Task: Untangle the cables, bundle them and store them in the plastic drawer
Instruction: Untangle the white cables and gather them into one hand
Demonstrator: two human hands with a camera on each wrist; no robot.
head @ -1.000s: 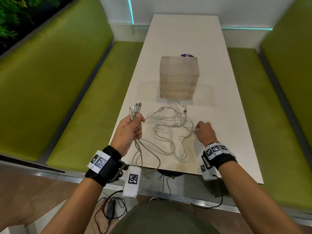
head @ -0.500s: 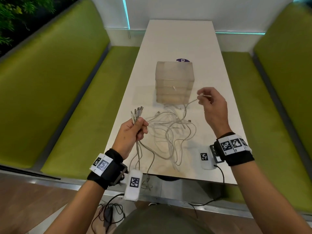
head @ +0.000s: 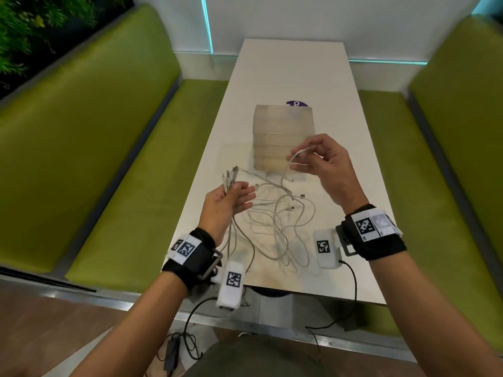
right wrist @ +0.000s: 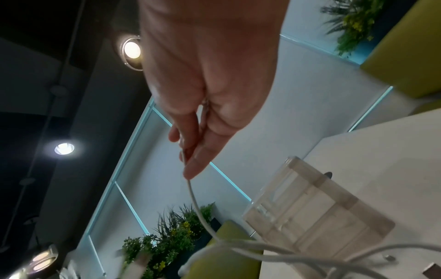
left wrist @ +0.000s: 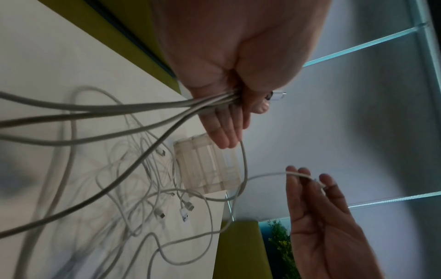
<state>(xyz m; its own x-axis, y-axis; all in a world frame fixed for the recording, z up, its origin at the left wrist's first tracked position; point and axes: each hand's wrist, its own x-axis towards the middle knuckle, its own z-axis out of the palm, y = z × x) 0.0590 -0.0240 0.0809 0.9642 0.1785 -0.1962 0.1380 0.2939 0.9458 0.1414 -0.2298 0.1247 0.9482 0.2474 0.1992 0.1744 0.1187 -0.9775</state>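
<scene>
A tangle of white cables [head: 283,221] lies on the near part of the white table [head: 294,74]. My left hand [head: 230,198] pinches a bunch of several cable ends [head: 231,176] between thumb and palm, plugs pointing up, its other fingers loosely stretched. My right hand [head: 313,159] is raised in front of the translucent plastic drawer unit [head: 283,131] and pinches one cable end [head: 299,152], which trails down into the tangle. In the left wrist view the gripped cables [left wrist: 167,105] fan out toward the table. In the right wrist view the single cable [right wrist: 193,194] hangs from my fingertips.
Green benches [head: 89,148] flank the table on both sides. A purple round sticker [head: 296,103] shows behind the drawer unit. Black wires [head: 190,333] hang below the table's near edge. The far half of the table holds nothing else.
My right hand rose from the tangle at the table's near right with one cable end and carried it left toward my left hand. The left hand's fingers have loosened around the bunch.
</scene>
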